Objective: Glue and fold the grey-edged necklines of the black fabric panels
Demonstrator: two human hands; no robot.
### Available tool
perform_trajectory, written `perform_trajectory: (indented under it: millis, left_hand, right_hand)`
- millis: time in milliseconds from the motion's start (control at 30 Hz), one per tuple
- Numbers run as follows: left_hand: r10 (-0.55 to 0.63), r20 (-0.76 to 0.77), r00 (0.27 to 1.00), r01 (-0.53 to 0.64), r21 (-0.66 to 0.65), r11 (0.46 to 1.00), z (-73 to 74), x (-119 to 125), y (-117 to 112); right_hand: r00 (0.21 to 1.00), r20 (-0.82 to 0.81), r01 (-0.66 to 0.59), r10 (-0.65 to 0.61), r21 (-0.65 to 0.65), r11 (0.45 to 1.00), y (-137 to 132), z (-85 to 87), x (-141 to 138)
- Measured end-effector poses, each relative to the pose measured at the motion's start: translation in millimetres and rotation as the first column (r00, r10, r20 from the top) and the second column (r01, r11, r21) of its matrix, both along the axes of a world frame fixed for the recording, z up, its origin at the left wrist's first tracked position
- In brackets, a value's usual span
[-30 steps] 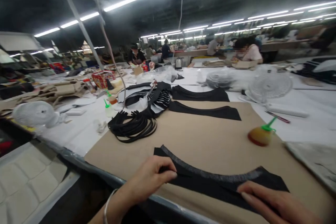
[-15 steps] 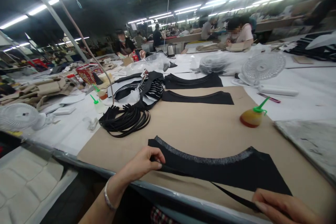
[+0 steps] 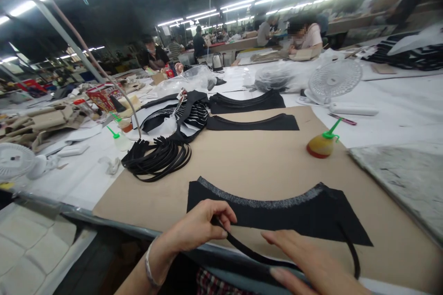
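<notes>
A curved black fabric piece (image 3: 294, 214) with a shiny grey edge lies on the brown cardboard sheet (image 3: 249, 161) near the table's front edge. My left hand (image 3: 200, 226) pinches one end of a narrow black strip (image 3: 256, 256) at the piece's left part. The strip loops toward me and round to the right (image 3: 355, 251). My right hand (image 3: 308, 265) hovers over the strip with its fingers stretched flat, resting on or just above it. A yellow glue bottle with a green nozzle (image 3: 321, 143) stands to the right on the cardboard.
A bundle of black strips (image 3: 155, 159) lies at the cardboard's left. Two more black curved pieces (image 3: 252, 122) lie farther back. Small white fans (image 3: 334, 78) (image 3: 15, 161), a second glue bottle (image 3: 119, 140), striped fabric (image 3: 183, 115) and several seated people fill the background.
The strip has come off the fabric piece and now hangs in a loop toward me. My right hand slid left from the piece's right end and opened flat. The view tilted down.
</notes>
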State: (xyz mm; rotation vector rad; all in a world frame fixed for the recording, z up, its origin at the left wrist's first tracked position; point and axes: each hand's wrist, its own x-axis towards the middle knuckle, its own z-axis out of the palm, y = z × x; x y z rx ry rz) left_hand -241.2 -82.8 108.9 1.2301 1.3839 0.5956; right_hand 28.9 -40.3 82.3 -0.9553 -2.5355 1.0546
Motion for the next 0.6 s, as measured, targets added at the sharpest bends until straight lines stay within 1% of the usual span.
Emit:
perform_trajectory:
  millis: [67, 100, 167, 200, 300, 400, 500, 600]
  left_hand:
    - [0.013, 0.042, 0.999, -0.014, 0.012, 1.000, 4.1, 6.3, -1.2]
    - [0.026, 0.049, 0.998, -0.027, 0.027, 0.999, 5.3, 7.8, -2.3]
    - [0.073, 0.061, 0.995, -0.075, 0.040, 0.996, 5.1, 7.2, -5.2]
    - [0.109, 0.082, 0.991, -0.112, 0.036, 0.993, 3.6, 5.4, -6.9]
    - [0.223, 0.177, 0.959, -0.225, -0.004, 0.974, -4.6, -2.8, -12.1]
    - [0.305, 0.223, 0.926, -0.304, -0.040, 0.952, -12.3, -9.1, -14.8]
    - [0.368, 0.239, 0.899, -0.358, -0.086, 0.930, -15.8, -11.3, -14.8]
    - [0.397, 0.228, 0.889, -0.383, -0.105, 0.918, -19.2, -11.8, -14.0]
  right_hand:
    - [0.999, 0.016, -0.037, 0.039, -0.140, 0.989, -4.9, 10.5, -30.4]
    - [0.997, 0.037, -0.060, 0.069, -0.200, 0.978, -6.6, 12.3, -42.9]
    - [0.995, 0.050, -0.070, 0.087, -0.283, 0.956, -7.5, 10.3, -59.6]
    - [0.996, 0.042, -0.058, 0.075, -0.309, 0.949, -6.9, 7.5, -63.7]
    - [1.000, -0.017, -0.023, 0.018, -0.371, 0.928, -3.5, -2.4, -64.7]
    - [0.999, -0.034, -0.021, 0.007, -0.432, 0.902, -1.9, -9.3, -62.3]
    - [1.000, -0.021, 0.001, -0.013, -0.482, 0.876, -2.0, -13.0, -64.7]
    - [0.999, -0.016, 0.018, -0.031, -0.514, 0.857, -1.3, -16.2, -69.4]
